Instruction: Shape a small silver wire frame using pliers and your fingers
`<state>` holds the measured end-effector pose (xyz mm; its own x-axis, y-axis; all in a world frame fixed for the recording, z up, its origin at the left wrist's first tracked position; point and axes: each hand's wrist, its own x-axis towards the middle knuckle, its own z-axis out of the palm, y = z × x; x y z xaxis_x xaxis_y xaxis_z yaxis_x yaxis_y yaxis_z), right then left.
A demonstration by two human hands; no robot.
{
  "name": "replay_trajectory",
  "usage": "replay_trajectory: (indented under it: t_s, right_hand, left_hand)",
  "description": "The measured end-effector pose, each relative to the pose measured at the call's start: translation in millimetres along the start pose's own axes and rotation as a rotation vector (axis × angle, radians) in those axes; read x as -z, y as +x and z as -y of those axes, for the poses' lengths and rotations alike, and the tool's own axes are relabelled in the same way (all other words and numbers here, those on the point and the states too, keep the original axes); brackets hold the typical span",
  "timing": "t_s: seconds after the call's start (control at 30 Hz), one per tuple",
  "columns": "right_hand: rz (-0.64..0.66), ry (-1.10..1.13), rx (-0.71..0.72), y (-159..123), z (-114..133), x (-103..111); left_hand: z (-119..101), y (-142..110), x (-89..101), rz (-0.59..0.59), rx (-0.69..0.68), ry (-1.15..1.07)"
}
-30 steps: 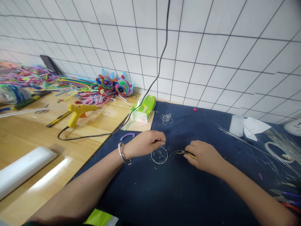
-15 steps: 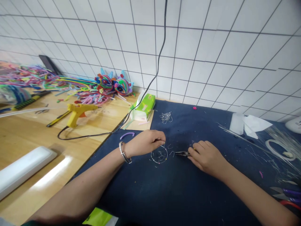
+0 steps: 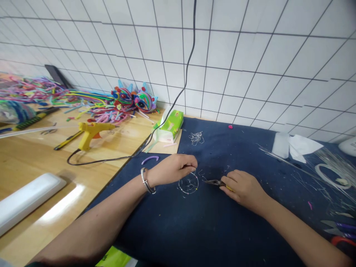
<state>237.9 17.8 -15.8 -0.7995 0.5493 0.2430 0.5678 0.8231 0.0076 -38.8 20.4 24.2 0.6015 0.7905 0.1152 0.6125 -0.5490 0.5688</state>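
Observation:
My left hand, with a silver bangle at the wrist, pinches the top edge of a thin wire ring. Small coloured beads dot the ring, and fine branching wire fills its inside. To the right, my right hand is wrapped round needle-nose pliers with yellow handles. Their jaws point left, towards the ring, and end a little short of it. A small bent wire hook lies just above the plier tips. Whether the jaws grip a bit of wire is too small to tell.
A tangle of wire pieces lies on the dark mat beyond my hands. A green tissue pack, a yellow glue gun and a box cutter are to the left. Loose wires and purple-handled scissors lie right. A black cord hangs down the wall.
The pliers have shifted slightly left and turned, so more of their yellow handle shows. The second wire hook at their tips is no longer clearly visible. My left hand keeps its pinch on the ring.

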Motion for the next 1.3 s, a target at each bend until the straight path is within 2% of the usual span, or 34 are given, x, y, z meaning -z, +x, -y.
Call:
replay_trajectory:
  t_s: [0.27, 0.57, 0.87, 1.3]
  right_hand:
    - [-0.004, 0.280, -0.132, -7, 2, 6]
    - [0.149, 0.584, -0.279, -1, 11, 16]
    - [0.162, 0.692, -0.360, 0, 10, 15]
    - [0.183, 0.681, -0.364, 3, 11, 18]
  left_hand:
    - [-1, -1, -2.2, 0.021, -0.070, -0.063]
    - [0, -1, -7.5, 0.069, -0.101, -0.048]
    - [-1, -3, -4.6, 0.213, -0.133, -0.048]
    - [8, -1, -10.3, 0.202, -0.169, -0.068]
